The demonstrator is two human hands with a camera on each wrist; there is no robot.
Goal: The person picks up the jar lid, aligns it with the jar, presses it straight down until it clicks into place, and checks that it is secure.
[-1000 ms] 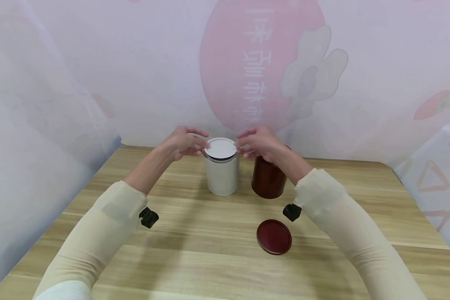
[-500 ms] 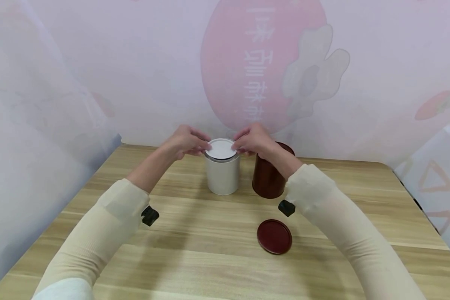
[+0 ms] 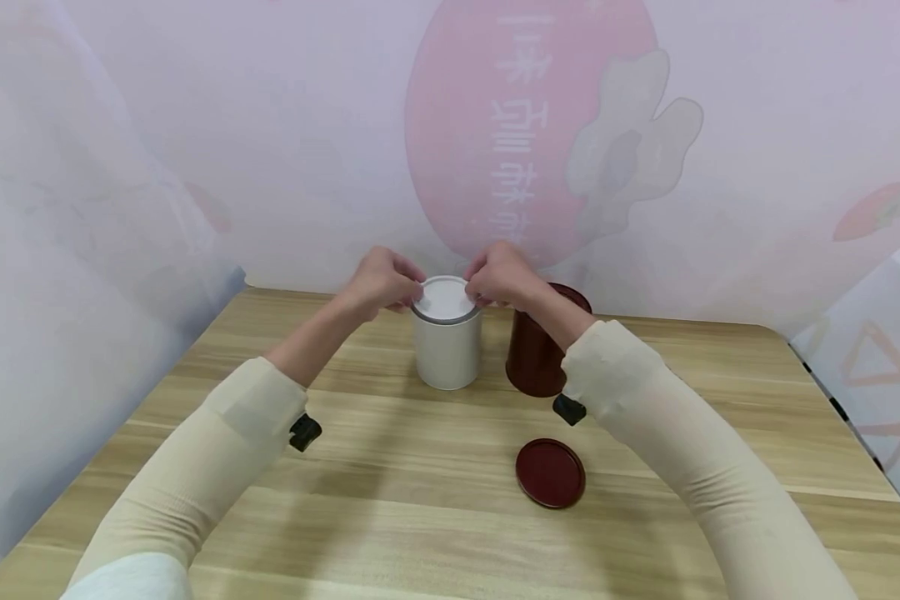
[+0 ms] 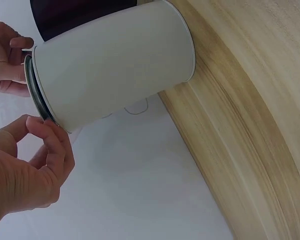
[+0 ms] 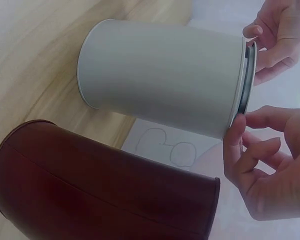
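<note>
This looks like a staged recording booth rather than a home. A wooden table (image 3: 390, 517) stands enclosed by pale printed backdrop sheets (image 3: 307, 150) showing a pink strawberry.

Lidded tin (image 3: 447, 350) left of open tin (image 3: 534, 358); loose lid (image 3: 550, 472) in front

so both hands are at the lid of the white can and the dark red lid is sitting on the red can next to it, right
Not quite. Both hands, left hand and right hand, are at the white lid of the white can, but the dark red lid lies flat on the table in front of the red can, whose top is open. The head view shows it.
</note>
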